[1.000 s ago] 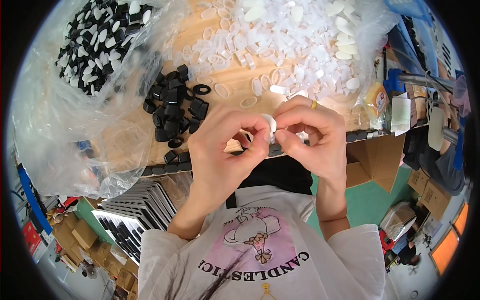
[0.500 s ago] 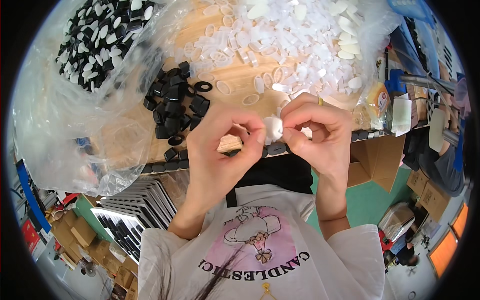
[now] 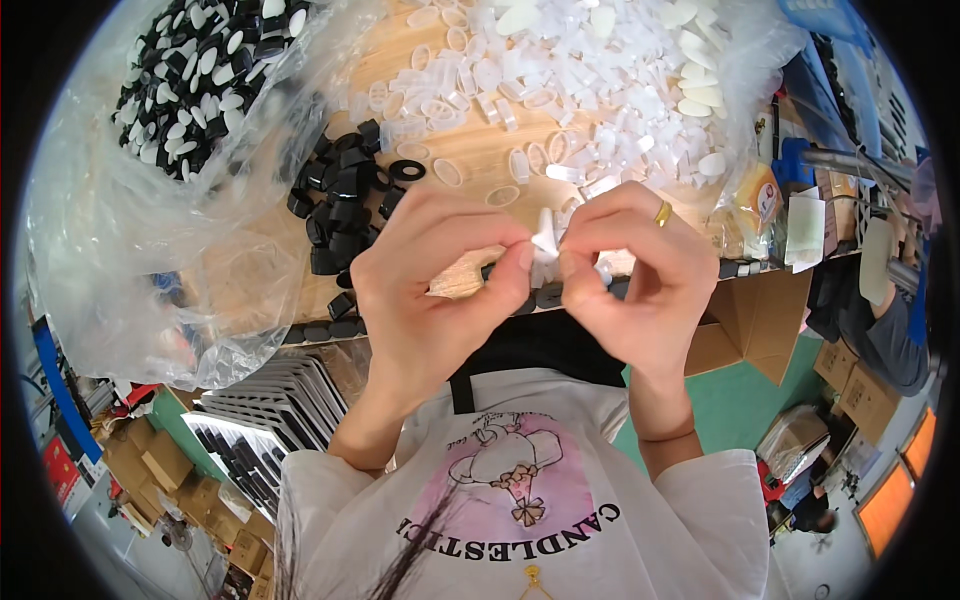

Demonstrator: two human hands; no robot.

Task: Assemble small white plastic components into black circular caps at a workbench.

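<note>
My left hand (image 3: 435, 275) and my right hand (image 3: 635, 275) meet in the middle of the view, fingertips pinched together on a small white plastic piece (image 3: 545, 235). A gold ring sits on a finger of the right hand. Just behind the hands lies a wooden table (image 3: 470, 160). A heap of small black parts (image 3: 340, 205) sits behind the left hand. A wide pile of clear and white oval parts (image 3: 560, 70) spreads behind the right hand.
A clear plastic bag (image 3: 150, 210) at the left holds black and white parts (image 3: 195, 70). A stack of dark trays (image 3: 265, 410) stands below the table edge. Cardboard boxes (image 3: 745, 340) and another person's sleeve (image 3: 885, 330) are at the right.
Both hands stay together on the white piece; the fingers have shifted slightly and the piece has turned a little between the fingertips.
</note>
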